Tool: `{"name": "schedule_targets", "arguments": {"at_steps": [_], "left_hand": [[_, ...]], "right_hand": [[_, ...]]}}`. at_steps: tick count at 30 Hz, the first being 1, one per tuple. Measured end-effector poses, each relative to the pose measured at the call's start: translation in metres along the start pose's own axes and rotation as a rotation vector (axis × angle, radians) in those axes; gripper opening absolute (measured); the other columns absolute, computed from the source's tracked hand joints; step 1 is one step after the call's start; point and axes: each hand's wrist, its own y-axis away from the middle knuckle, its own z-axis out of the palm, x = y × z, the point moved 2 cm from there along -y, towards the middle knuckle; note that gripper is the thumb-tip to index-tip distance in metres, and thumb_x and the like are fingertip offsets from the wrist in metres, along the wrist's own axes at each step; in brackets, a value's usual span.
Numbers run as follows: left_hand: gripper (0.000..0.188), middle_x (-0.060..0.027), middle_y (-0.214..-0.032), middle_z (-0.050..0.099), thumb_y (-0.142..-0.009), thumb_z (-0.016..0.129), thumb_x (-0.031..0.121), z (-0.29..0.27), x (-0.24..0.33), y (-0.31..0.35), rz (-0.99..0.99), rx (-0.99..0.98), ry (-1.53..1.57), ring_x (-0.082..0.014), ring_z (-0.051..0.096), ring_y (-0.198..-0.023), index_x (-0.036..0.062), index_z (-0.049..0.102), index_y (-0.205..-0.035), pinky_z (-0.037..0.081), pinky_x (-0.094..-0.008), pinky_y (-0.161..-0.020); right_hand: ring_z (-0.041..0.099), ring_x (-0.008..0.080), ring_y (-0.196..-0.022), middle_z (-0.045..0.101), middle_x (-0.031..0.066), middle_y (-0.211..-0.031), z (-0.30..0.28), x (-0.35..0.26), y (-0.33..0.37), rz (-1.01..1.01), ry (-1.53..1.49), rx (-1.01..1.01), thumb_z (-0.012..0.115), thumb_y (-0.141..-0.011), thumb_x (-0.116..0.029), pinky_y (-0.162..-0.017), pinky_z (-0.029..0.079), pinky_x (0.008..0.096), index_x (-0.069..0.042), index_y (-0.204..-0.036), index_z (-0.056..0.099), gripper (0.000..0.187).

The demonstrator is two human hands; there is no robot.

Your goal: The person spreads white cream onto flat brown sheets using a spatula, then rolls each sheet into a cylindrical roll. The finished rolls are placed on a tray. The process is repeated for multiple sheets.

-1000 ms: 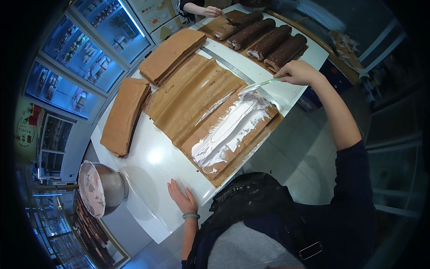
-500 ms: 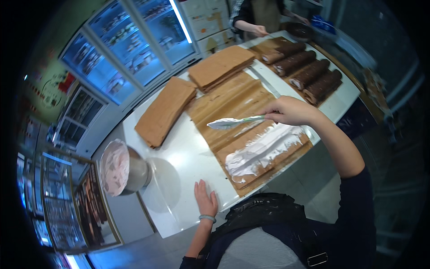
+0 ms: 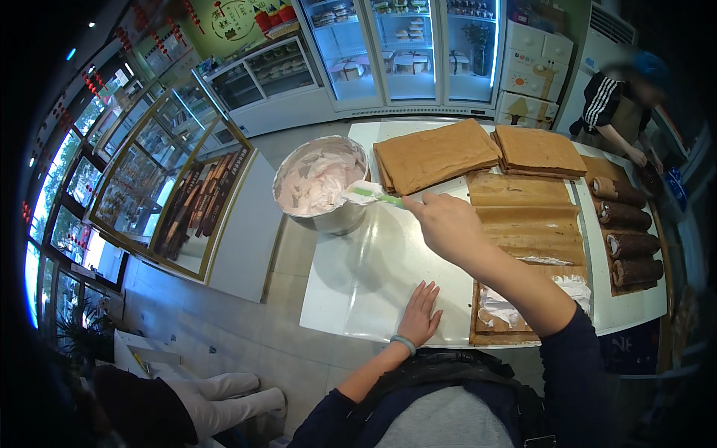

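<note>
My right hand (image 3: 449, 228) is closed round the green handle of a spatula (image 3: 377, 196). Its cream-coated blade reaches over the rim of a metal bowl (image 3: 334, 222) that holds pale pink whipped cream (image 3: 317, 183). My left hand (image 3: 420, 317) lies flat on the white table (image 3: 358, 284), fingers stretched out, holding nothing. To the right, white cream (image 3: 502, 306) is spread across a brown cake sheet (image 3: 485, 322) at the table's near edge, partly hidden by my right forearm. Brown baking paper (image 3: 526, 224) lies just beyond it.
Two stacks of brown cake sheets (image 3: 441, 155) (image 3: 539, 151) sit along the far edge. Several dark cake rolls (image 3: 629, 245) line the right side. A co-worker (image 3: 624, 112) stands at the far right corner. Someone in light trousers (image 3: 224, 396) is at lower left, near a glass display case (image 3: 168, 179).
My right hand has carried the spatula leftward from above the cake sheet to the bowl. The view has turned left. My left hand stays flat on the table.
</note>
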Motion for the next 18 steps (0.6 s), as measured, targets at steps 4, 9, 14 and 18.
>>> {"name": "schedule_targets", "arguments": {"at_steps": [4,9,14,18], "left_hand": [[0.058,-0.0202,-0.157,0.043,-0.099,0.063,0.018,0.005,-0.003,0.003,-0.006,-0.017,0.033,-0.0432,0.033,-0.15,0.0004,0.044,-0.151,0.031,-0.0501,-0.123],[0.059,-0.0216,-0.156,0.044,-0.098,0.063,0.018,0.001,-0.003,0.001,0.037,-0.011,0.05,-0.0436,0.032,-0.15,-0.0006,0.044,-0.15,0.031,-0.0501,-0.123],[0.061,-0.024,-0.154,0.044,-0.095,0.064,0.015,-0.004,-0.004,-0.003,0.055,-0.04,0.114,-0.0468,0.034,-0.147,-0.0034,0.044,-0.149,0.03,-0.0513,-0.122],[0.06,-0.024,-0.154,0.045,-0.094,0.065,0.013,0.0,-0.008,-0.002,0.037,-0.042,0.164,-0.0472,0.035,-0.147,-0.0044,0.044,-0.148,0.031,-0.0508,-0.122]], "right_hand": [[0.071,0.0313,-0.08,0.071,0.0129,-0.083,-0.033,0.025,-0.007,-0.035,-0.158,0.102,0.063,-0.094,-0.015,-0.071,0.055,0.0435,-0.006,-0.115,0.073,0.025],[0.051,0.0076,-0.059,0.062,-0.0014,-0.076,0.065,0.019,-0.065,0.495,-1.354,-0.531,0.055,-0.105,-0.029,-0.053,0.041,0.0242,-0.006,-0.101,0.067,0.027],[0.045,0.0052,-0.056,0.056,-0.0043,-0.073,0.073,0.062,0.021,0.666,-1.284,-0.69,0.057,-0.107,-0.039,-0.05,0.036,0.0223,-0.01,-0.123,0.071,0.036],[0.045,0.0053,-0.05,0.054,-0.0045,-0.062,-0.003,0.083,-0.003,0.594,-0.934,-0.572,0.058,-0.108,-0.033,-0.047,0.036,0.0226,-0.007,-0.117,0.074,0.032]]}}
